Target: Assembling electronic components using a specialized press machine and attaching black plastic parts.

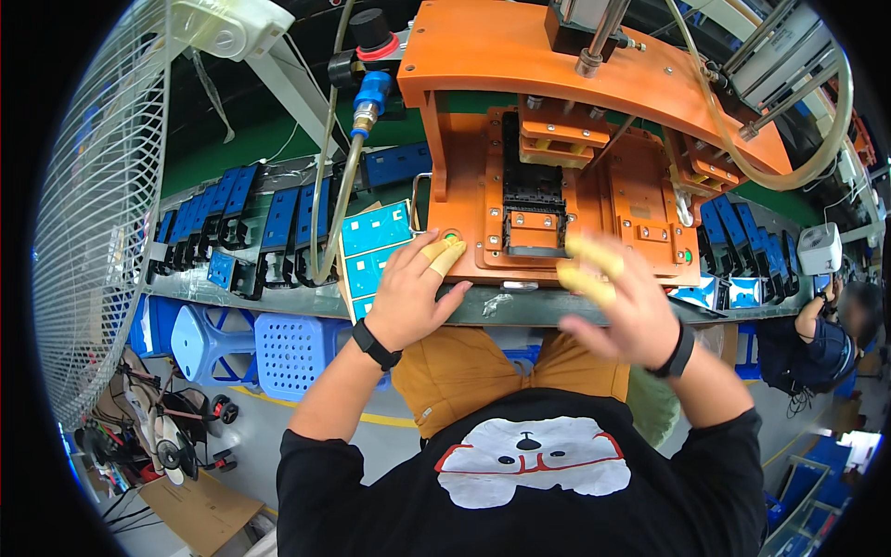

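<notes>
An orange pneumatic press (594, 65) stands on the bench in front of me. Yellow finger covers sit on several of my fingertips. With its fingers stretched out, my left hand (418, 288) touches the green button (451, 236) at the left of the press base. My right hand (624, 302), smeared by motion, hovers over the base's front edge, fingers apart and nothing visible in them. Between the two hands, a black plastic part (534, 190) lies in the fixture, partly under the press head (557, 139). A second green button (686, 255) sits at the base's right corner.
Teal sheets with cutouts (376, 243) lie left of the press. Rows of blue-topped black parts (278, 223) line the bench on both sides. An air hose (345, 186) hangs by the left side. A wire-guarded fan (102, 204) stands far left; another person (817, 339) is far right.
</notes>
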Demonstrator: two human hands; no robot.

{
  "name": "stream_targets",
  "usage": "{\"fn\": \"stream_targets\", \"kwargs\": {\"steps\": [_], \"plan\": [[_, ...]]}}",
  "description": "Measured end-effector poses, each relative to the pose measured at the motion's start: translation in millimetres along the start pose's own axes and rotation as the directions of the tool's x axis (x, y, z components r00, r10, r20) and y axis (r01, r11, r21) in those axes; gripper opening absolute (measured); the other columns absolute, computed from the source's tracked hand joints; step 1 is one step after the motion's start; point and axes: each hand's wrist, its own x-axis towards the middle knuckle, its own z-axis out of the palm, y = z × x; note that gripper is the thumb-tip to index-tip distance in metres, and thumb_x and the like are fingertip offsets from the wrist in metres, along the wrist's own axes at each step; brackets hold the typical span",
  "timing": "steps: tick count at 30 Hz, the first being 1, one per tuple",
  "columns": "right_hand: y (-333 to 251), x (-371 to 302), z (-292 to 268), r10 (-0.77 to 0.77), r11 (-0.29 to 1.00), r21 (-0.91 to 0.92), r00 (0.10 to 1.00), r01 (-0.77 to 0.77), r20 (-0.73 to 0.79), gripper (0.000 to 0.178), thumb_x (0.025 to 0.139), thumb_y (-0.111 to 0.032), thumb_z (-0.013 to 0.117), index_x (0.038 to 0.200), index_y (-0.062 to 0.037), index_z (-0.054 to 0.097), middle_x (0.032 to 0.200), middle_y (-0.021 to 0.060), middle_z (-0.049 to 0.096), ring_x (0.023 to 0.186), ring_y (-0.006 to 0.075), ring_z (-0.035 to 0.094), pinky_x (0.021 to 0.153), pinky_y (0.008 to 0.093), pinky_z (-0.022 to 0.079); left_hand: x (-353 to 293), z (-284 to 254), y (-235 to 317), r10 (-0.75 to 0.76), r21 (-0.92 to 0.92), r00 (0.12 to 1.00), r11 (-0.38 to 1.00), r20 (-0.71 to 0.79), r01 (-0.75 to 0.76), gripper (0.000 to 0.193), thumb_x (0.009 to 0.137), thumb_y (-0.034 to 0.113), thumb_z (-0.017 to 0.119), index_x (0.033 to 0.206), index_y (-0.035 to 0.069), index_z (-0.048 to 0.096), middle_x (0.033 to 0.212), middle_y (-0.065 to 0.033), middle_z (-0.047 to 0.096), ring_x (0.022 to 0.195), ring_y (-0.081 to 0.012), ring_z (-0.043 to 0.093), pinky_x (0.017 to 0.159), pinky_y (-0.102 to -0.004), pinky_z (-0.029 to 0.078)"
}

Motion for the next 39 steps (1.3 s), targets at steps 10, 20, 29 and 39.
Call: {"fn": "stream_targets", "kwargs": {"steps": [10,20,29,39], "plan": [[-32.7,-116.6,75.1,0.281,0.834,0.448,0.947,-0.321,0.154,0.012,0.084,-0.009,0.077,0.094,-0.0033,0.073,0.084,0.0112,0.069,0.075,0.0319,0.066,0.069,0.0413,0.051,112.9,29.7,-176.2,-0.698,-0.192,0.713,0.711,-0.071,0.676,0.032,0.098,0.011,0.059,0.125,-0.004,0.066,0.119,-0.0228,0.07,0.11,-0.0214,0.068,0.094,-0.0346,0.052],[-19.1,-149.6,62.3,0.511,0.73,0.412,0.836,-0.545,0.2,0.012,0.091,-0.016,0.072,0.097,-0.0059,0.074,0.08,0.0117,0.066,0.078,0.0334,0.065,0.072,0.0443,0.052,287.5,130.7,-105.4,-0.312,-0.319,0.95,0.9,0.002,0.296,0.045,0.1,0.026,0.063,0.138,0.003,0.058,0.13,-0.0219,0.063,0.122,-0.0395,0.059,0.104,-0.0453,0.046],[-10.8,-176.0,66.5,0.581,0.706,0.48,0.813,-0.521,0.029,0.015,0.095,-0.02,0.068,0.096,-0.0057,0.071,0.084,0.0118,0.067,0.081,0.0343,0.064,0.073,0.0456,0.052,345.5,218.1,-4.8,0.108,-0.321,0.981,0.946,0.16,-0.052,0.041,0.1,0.024,0.062,0.135,0.002,0.06,0.125,-0.0209,0.065,0.116,-0.0361,0.06,0.1,-0.043,0.047],[-0.7,-194.8,52.4,0.627,0.7,0.453,0.779,-0.552,-0.017,0.015,0.095,-0.023,0.068,0.097,-0.0085,0.072,0.083,0.0088,0.066,0.079,0.0308,0.063,0.072,0.0423,0.051,259.6,200.0,-108.8,0.143,-0.095,0.933,0.988,0.33,-0.118,0.038,0.1,0.022,0.061,0.132,0.002,0.062,0.119,-0.0197,0.066,0.11,-0.0323,0.062,0.095,-0.0406,0.048]]}}
